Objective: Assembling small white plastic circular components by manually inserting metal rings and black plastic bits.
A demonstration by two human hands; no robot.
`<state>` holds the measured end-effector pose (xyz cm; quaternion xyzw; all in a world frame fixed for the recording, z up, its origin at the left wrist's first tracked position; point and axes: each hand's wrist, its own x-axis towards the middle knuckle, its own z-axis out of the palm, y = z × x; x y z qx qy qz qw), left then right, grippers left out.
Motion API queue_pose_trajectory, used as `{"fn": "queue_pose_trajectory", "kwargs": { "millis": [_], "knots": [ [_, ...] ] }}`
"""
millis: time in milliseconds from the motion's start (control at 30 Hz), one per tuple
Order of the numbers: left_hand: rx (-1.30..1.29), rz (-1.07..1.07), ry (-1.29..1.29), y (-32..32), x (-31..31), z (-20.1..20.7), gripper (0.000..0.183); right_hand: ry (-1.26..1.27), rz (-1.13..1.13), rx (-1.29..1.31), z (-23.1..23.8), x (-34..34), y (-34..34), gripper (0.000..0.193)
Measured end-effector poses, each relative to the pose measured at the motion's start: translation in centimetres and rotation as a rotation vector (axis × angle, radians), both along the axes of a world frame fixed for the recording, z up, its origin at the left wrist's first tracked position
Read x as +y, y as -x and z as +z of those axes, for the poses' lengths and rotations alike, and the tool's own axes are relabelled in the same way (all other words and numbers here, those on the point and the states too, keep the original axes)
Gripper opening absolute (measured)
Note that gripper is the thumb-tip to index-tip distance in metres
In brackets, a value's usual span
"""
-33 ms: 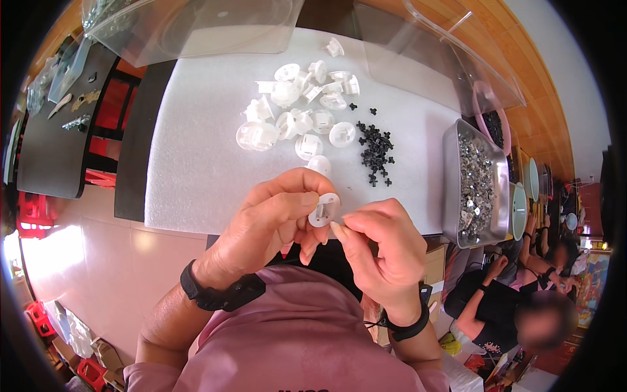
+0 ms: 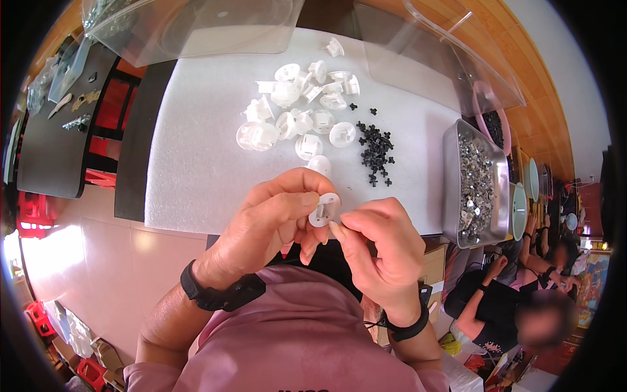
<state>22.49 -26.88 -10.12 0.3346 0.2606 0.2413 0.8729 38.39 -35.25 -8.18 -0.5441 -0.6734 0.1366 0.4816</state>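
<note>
1. A small, round white plastic disc with a raised, slotted middle [image 2: 325, 210] is held in the air over the near edge of the bench, which is covered by a white foam sheet [image 2: 196, 150].
2. The person's left hand [image 2: 274, 212] is the nearer one: its fingers pinch the disc at its left rim, closed to just the disc's thickness, other fingers curled behind.
3. The disc looks like an upright oval, its longer axis leaning a little right at the top, its slotted face open to view.
4. The right hand [image 2: 385, 255] comes in from the right, thumb and forefinger almost meeting. Their tips point at the disc's lower right rim, so the disc lies just left of them and slightly farther from the body.
5. Whether those fingertips grip something tiny, or touch the rim, I cannot tell at this size.
6. Beyond the hands lie loose black cross-shaped pieces [image 2: 375, 153].
</note>
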Motion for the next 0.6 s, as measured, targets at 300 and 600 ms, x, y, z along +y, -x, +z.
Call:
{"fn": "queue_pose_trajectory", "kwargs": {
  "millis": [300, 600],
  "knots": [
    [-0.017, 0.041, 0.001, -0.1, -0.2, 0.0, 0.028, 0.122, 0.047, 0.200, 0.5, 0.0, 0.1, 0.016],
    [-0.003, -0.021, -0.072, 0.2, -0.3, -0.3, 0.035, 0.248, -0.007, 0.449, 0.3, -0.3, -0.2, 0.006]
  ]
}}
